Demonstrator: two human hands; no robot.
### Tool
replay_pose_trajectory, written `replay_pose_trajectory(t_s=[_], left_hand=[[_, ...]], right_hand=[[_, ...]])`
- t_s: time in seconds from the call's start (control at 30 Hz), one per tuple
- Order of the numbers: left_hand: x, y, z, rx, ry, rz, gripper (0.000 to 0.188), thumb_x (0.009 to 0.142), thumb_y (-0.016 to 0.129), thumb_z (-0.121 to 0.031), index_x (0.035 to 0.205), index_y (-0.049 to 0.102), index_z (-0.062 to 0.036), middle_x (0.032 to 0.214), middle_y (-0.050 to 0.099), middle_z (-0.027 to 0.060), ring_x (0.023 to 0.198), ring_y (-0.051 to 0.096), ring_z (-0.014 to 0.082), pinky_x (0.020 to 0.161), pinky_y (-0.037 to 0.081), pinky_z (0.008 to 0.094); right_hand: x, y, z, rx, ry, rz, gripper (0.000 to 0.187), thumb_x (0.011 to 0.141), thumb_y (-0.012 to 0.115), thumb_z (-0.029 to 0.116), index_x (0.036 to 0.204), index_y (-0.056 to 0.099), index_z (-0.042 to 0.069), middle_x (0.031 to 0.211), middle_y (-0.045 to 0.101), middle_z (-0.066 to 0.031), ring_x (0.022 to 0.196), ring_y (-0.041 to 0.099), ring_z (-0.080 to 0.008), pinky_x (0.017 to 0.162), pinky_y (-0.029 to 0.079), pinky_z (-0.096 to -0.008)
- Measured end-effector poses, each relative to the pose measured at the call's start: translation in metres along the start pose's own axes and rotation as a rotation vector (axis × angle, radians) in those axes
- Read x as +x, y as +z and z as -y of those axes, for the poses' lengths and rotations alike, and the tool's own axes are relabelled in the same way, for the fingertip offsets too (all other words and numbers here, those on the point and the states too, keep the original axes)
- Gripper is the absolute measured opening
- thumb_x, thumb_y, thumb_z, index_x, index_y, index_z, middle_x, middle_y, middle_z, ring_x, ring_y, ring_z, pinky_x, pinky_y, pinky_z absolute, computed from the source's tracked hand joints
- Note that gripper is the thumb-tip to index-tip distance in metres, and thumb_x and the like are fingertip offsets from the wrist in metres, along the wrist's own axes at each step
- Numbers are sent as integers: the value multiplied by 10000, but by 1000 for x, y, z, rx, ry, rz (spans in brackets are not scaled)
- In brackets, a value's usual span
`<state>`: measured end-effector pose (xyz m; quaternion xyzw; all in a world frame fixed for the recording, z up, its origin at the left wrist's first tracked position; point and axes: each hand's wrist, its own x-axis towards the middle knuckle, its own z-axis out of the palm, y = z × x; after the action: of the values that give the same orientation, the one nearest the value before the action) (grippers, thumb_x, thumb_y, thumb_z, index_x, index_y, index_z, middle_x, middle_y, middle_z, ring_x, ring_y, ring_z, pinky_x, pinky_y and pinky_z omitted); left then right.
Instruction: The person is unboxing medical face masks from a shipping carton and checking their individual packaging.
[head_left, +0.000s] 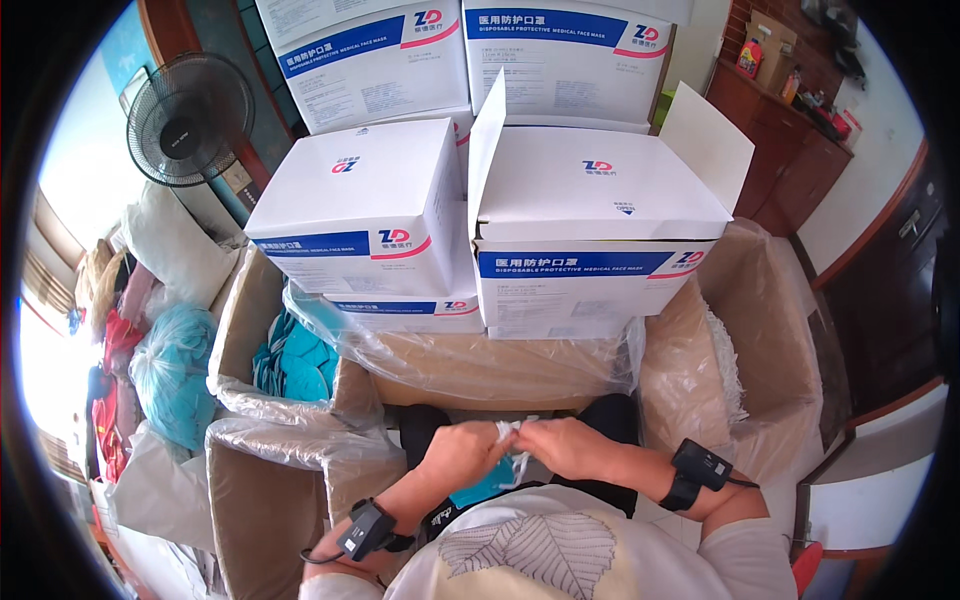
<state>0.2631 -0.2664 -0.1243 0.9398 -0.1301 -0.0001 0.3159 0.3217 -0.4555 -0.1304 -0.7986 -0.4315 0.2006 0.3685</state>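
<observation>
My left hand (464,452) and my right hand (566,447) meet in front of my lap. Both are closed, with fingertips pinching a white cord (508,430) where they come together. More of the white cord dangles beneath the hands. A flat teal piece of material (484,490) hangs under my left hand, partly covered by it; whether it is joined to the cord I cannot tell. Most of what lies inside the fingers is hidden.
White boxes (600,180) are stacked ahead, one with raised flaps. Plastic-lined cartons surround me: one at left holds teal pieces (300,360), one at right holds white stringy material (725,365). A bagged teal bundle (172,365) and a black fan (188,125) stand farther left.
</observation>
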Motion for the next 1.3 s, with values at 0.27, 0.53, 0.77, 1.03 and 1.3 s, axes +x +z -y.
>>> replay_pose_trajectory(t_s=[0.27,0.53,0.77,1.03,1.3], left_hand=[[-17,-10,6,58,167,271,307,875,496,-363,770,585,-89,748,595,102,726,594,291,588,476,399],[-32,-76,112,-792,-547,-460,252,922,477,-288,936,572,-55,802,579,48,738,567,123,654,479,286],[27,-65,64,-1909,-328,-321,255,909,514,-320,891,577,-74,738,551,-4,562,560,100,487,484,243],[33,-62,47,-1970,-337,-151,295,900,518,-359,961,564,-74,769,564,2,594,519,78,464,447,220],[34,-70,48,-2009,-259,-147,356,967,349,-360,979,538,-60,763,530,9,517,334,62,424,299,187]], right_hand=[[-31,-19,14,61,91,304,260,925,417,265,828,477,32,748,576,-196,702,549,-417,589,428,-481],[-55,-50,-40,815,553,148,213,947,405,220,838,495,61,675,465,14,567,431,-57,475,360,-185],[45,-13,-64,1450,311,-39,271,953,421,298,844,518,69,756,498,-16,598,401,-64,464,312,-176],[66,32,-15,1783,336,255,365,941,416,392,951,531,45,738,489,12,626,407,-57,475,321,-168],[60,34,-38,1666,303,225,156,929,488,203,1016,506,74,762,494,-2,600,400,-42,467,313,-158]])
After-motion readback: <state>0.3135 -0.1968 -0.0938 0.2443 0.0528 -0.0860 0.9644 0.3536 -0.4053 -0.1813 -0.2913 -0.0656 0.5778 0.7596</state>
